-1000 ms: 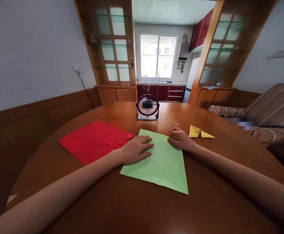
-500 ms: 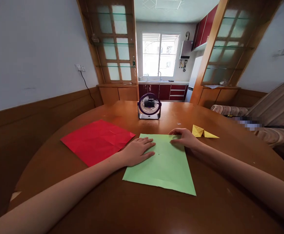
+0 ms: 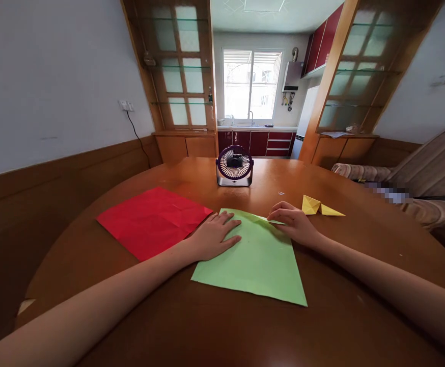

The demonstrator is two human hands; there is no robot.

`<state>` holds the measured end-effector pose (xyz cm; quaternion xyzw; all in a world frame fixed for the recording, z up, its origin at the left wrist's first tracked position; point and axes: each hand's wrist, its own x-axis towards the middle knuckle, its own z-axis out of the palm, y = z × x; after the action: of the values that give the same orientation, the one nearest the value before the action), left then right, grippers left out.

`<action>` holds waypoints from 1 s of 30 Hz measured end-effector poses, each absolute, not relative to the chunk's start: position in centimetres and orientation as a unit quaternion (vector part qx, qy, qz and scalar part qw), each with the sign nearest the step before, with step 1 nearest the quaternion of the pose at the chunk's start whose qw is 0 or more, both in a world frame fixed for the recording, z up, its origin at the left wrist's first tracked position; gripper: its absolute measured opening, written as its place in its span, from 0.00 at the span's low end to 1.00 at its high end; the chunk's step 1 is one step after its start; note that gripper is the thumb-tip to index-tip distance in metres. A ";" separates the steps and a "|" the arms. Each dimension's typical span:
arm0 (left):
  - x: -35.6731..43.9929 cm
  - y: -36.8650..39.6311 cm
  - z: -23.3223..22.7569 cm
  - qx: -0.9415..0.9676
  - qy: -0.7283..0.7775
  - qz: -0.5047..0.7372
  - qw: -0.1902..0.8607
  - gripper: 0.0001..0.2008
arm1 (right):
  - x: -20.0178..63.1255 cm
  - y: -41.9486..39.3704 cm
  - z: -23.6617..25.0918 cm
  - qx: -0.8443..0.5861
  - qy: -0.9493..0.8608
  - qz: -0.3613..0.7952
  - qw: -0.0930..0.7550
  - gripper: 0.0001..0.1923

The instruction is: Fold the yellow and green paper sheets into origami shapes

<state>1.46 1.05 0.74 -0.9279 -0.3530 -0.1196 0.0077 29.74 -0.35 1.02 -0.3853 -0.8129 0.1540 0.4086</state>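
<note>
You get bright daylight from the kitchen window [image 3: 251, 85], slightly blown out. It puts soft glare on the wooden table [image 3: 222, 326] near the fan [image 3: 234, 165]. Wide-angle bending at edges stretches your forearms. Focus sharp; one pixelated patch at right.

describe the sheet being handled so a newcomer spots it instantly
On the round brown wooden table, before the small purple desk fan, lies a square light-green paper sheet. Unlike the red paper sheet and folded yellow paper, both hands touch it.
</note>
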 end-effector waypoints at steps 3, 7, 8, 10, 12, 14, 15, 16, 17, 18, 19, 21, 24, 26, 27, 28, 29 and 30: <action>1.5 0.9 0.9 -0.927 -0.356 -0.116 0.014 0.25 | 29.5 -0.5 0.7 -0.427 -0.789 0.156 0.414 0.11; 1.5 0.9 1.0 -0.943 -0.318 -0.094 0.030 0.24 | 29.2 -0.3 0.1 -0.475 -0.757 0.171 0.415 0.26; 1.5 0.9 0.9 -0.945 -0.313 -0.088 0.029 0.24 | 29.2 -0.2 0.0 -0.479 -0.754 0.171 0.416 0.27; 1.4 1.1 0.8 -0.946 -0.311 -0.085 0.023 0.24 | 29.2 -0.2 -0.1 -0.479 -0.752 0.168 0.420 0.26; 1.3 1.2 0.6 -0.946 -0.310 -0.091 0.020 0.24 | 29.2 -0.4 -0.2 -0.466 -0.759 0.169 0.422 0.25; 1.2 1.3 0.5 -0.946 -0.309 -0.099 0.023 0.24 | 29.1 -0.6 -0.2 -0.441 -0.772 0.171 0.424 0.23; 1.2 1.3 0.4 -0.946 -0.308 -0.102 0.025 0.24 | 29.0 -0.8 -0.1 -0.428 -0.779 0.170 0.426 0.22; 1.2 1.4 0.4 -0.946 -0.307 -0.103 0.025 0.24 | 28.9 -1.0 0.0 -0.417 -0.784 0.167 0.427 0.21; 1.2 1.3 0.3 -0.946 -0.307 -0.105 0.025 0.24 | 28.9 -1.1 0.1 -0.408 -0.791 0.161 0.428 0.20; 1.2 1.3 0.4 -0.946 -0.306 -0.106 0.026 0.24 | 28.9 -1.2 0.2 -0.398 -0.797 0.155 0.427 0.19; 1.2 1.3 0.4 -0.946 -0.306 -0.107 0.026 0.24 | 28.9 -1.3 0.3 -0.389 -0.804 0.149 0.424 0.18; 1.2 1.2 0.4 -0.945 -0.308 -0.108 0.029 0.24 | 29.1 -1.4 0.5 -0.368 -0.822 0.143 0.410 0.18; 1.3 1.1 0.6 -0.944 -0.307 -0.114 0.035 0.23 | 29.4 -1.5 0.6 -0.331 -0.852 0.142 0.380 0.21; 1.3 1.0 0.7 -0.944 -0.303 -0.125 0.038 0.22 | 29.6 -1.5 0.6 -0.308 -0.866 0.134 0.370 0.24; 1.3 1.0 0.8 -0.944 -0.302 -0.131 0.039 0.21 | 29.6 -1.5 0.6 -0.299 -0.871 0.131 0.367 0.26; 1.4 0.9 0.9 -0.943 -0.301 -0.137 0.038 0.21 | 29.7 -1.5 0.5 -0.291 -0.876 0.131 0.362 0.27; 1.4 0.8 1.0 -0.942 -0.301 -0.144 0.036 0.20 | 29.7 -1.5 0.5 -0.281 -0.881 0.135 0.356 0.27; 1.5 0.6 1.1 -0.939 -0.306 -0.156 0.035 0.18 | 29.7 -1.5 0.5 -0.271 -0.886 0.143 0.346 0.28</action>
<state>1.47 0.63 1.12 -0.9387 -0.3055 -0.1557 0.0346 29.67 -1.50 0.50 -0.2714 -0.8865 0.1432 0.3464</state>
